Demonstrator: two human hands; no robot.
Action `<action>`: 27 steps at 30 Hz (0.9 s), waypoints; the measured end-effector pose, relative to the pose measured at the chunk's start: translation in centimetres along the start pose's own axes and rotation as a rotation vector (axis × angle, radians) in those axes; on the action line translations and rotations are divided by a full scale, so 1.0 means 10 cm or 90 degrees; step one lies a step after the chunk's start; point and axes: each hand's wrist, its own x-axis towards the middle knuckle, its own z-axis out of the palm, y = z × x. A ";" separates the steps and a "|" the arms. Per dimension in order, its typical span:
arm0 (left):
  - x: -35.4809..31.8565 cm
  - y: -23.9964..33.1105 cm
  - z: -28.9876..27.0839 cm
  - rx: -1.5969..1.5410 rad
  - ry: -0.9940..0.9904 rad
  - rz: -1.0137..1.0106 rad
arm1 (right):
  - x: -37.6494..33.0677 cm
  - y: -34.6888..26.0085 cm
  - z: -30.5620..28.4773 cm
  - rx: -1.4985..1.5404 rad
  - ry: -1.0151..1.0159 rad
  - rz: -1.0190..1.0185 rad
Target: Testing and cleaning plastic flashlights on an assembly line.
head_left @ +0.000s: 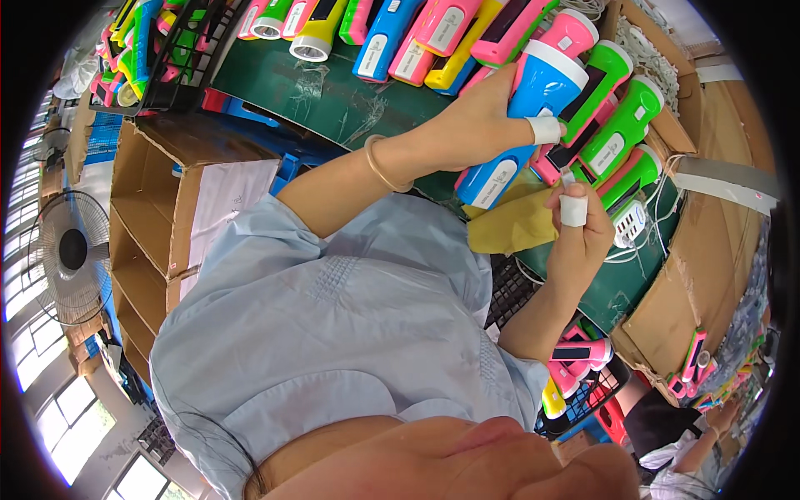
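Note:
My left hand (487, 121) is wrapped round a blue flashlight (546, 79) with a white rim, holding it tilted over the near edge of the green table. White tape circles its thumb. My right hand (581, 225), also taped on one finger, is closed in a pinch just right of the flashlight's lower end. A small whitish piece (568, 177) shows at its fingertips, too small to name. Beneath the hands lies a yellow cloth (512, 229). Green flashlights (617, 142) lie right beside the blue one, and a pink flashlight (571, 33) is behind it.
A white multi-port USB charger (629, 223) with white cables sits on the green table (333, 100). Several colourful flashlights (400, 42) line its far side. Cardboard (700, 242) borders the right. A cardboard shelf (150, 200), black crate (179, 71) and fan (71, 250) stand left.

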 end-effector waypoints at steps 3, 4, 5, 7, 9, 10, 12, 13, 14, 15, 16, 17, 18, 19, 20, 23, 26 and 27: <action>-0.01 -0.18 -0.04 0.190 -0.018 0.141 | 0.13 -0.17 0.10 -0.101 -0.006 -0.099; -0.02 -0.14 -0.06 0.231 -0.064 0.126 | 0.17 -0.23 0.09 -0.104 -0.002 -0.095; -0.03 -0.10 -0.06 0.228 -0.069 0.125 | 0.19 -0.29 0.08 -0.142 -0.035 -0.113; -0.05 0.03 -0.03 0.342 -0.094 0.098 | 0.24 -0.29 0.08 -0.181 -0.071 -0.148; -0.05 0.00 -0.02 0.288 -0.080 0.089 | 0.27 -0.27 0.08 -0.225 -0.042 -0.147; -0.04 -0.04 -0.03 0.310 -0.049 0.108 | 0.27 -0.26 0.08 -0.267 -0.018 -0.150; -0.04 -0.06 -0.02 0.332 -0.016 0.127 | 0.25 -0.27 0.08 -0.287 -0.033 -0.154; -0.07 -0.05 -0.01 0.353 0.008 0.117 | 0.24 -0.28 0.08 -0.307 -0.048 -0.157; -0.10 -0.04 0.01 0.373 0.031 0.107 | 0.23 -0.27 0.09 -0.307 -0.051 -0.159; -0.12 -0.03 0.03 0.373 0.035 0.107 | 0.21 -0.26 0.10 -0.269 -0.045 -0.146; -0.11 0.00 0.04 0.359 0.039 0.093 | 0.21 -0.25 0.12 -0.232 -0.036 -0.133; -0.10 0.02 0.05 0.344 0.042 0.080 | 0.22 -0.25 0.13 -0.233 -0.037 -0.135; -0.09 0.01 0.05 0.344 0.044 0.081 | 0.22 -0.26 0.14 -0.241 -0.020 -0.133; -0.09 -0.02 0.05 0.351 0.047 0.074 | 0.23 -0.26 0.14 -0.249 -0.004 -0.131; -0.08 -0.04 0.04 0.358 0.049 0.067 | 0.23 -0.27 0.14 -0.249 -0.006 -0.133; -0.11 -0.01 0.02 0.336 0.049 0.055 | 0.24 -0.31 0.16 -0.270 -0.063 -0.122; -0.11 -0.07 0.04 0.389 0.120 0.182 | 0.24 -0.22 0.29 -0.357 0.017 -0.163; -0.15 -0.06 0.10 0.440 0.136 0.179 | 0.22 -0.20 0.32 -0.414 0.039 -0.197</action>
